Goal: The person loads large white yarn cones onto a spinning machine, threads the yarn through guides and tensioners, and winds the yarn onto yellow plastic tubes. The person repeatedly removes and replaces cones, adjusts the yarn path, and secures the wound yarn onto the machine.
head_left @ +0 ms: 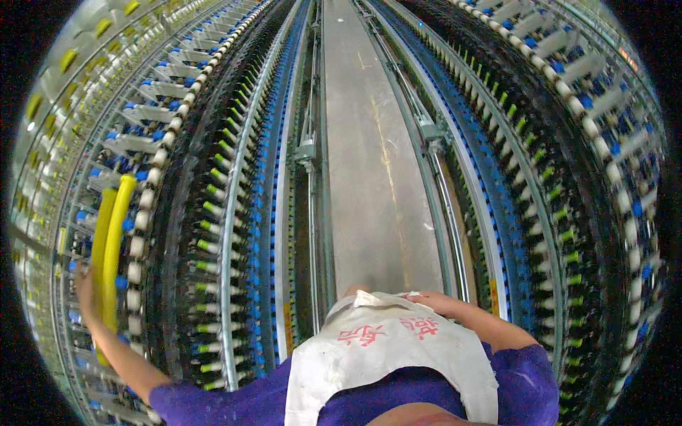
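My left arm reaches out to the left machine, where my left hand (85,287) is beside two long yellow tubes (114,241). The tubes stand nearly upright, side by side, in front of a row of white rollers (147,199). The fingers of that hand are small and partly hidden, so their grip does not show. At my front, my right hand (432,303) is closed at the edge of the white cloth apron (398,348), which has red markings. The apron bulges forward over my purple sleeves and body.
Long spinning machines flank a grey aisle floor (366,156) on both sides. Green-tipped bobbins (208,246) line the left one, and more bobbins (568,236) line the right. Metal rails (447,192) run along the aisle. Yellow spools (69,60) hang at the upper left.
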{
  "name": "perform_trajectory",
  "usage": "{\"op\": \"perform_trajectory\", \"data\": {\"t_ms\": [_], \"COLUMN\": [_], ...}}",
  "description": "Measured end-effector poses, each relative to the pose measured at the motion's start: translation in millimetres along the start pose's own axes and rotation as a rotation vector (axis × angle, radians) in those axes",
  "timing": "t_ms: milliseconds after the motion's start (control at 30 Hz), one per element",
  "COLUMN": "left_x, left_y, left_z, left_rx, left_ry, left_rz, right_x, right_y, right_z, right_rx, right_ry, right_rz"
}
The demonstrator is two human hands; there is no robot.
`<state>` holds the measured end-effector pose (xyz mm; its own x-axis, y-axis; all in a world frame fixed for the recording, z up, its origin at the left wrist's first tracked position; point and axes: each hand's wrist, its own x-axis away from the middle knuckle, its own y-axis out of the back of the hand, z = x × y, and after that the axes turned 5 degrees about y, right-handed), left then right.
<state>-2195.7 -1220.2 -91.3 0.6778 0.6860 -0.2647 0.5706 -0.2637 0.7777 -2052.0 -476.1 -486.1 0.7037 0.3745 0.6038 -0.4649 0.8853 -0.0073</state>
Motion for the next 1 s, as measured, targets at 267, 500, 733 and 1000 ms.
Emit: {"op": "perform_trajectory", "data": {"t_ms": [267,500,733,1000], "left_x": [58.5,29.8,-34.9,-94.4], "left_y": [-257.0,-535.3,-674.9,-788.7], "left_z": [-182.7,-411.6,-547.0,-702.5], "left_rx": [0.256,0.579,0.485,0.331], "left_ry": [-0.321,-0.434,-0.313,-0.156], "left_rz": [-0.018,1.060,1.762,1.642], "right_x": [-200.0,-309.2,-504.4,-644.0], "right_y": [166.0,287.2,440.7,668.8], "right_z": [129.1,230.5,246.4,369.5], "right_rx": [-0.171,-0.002,0.444,0.809], "right_ry": [0.076,0.341,0.195,0.112], "right_rz": [0.108,-0.092,-0.274,-0.100]}}
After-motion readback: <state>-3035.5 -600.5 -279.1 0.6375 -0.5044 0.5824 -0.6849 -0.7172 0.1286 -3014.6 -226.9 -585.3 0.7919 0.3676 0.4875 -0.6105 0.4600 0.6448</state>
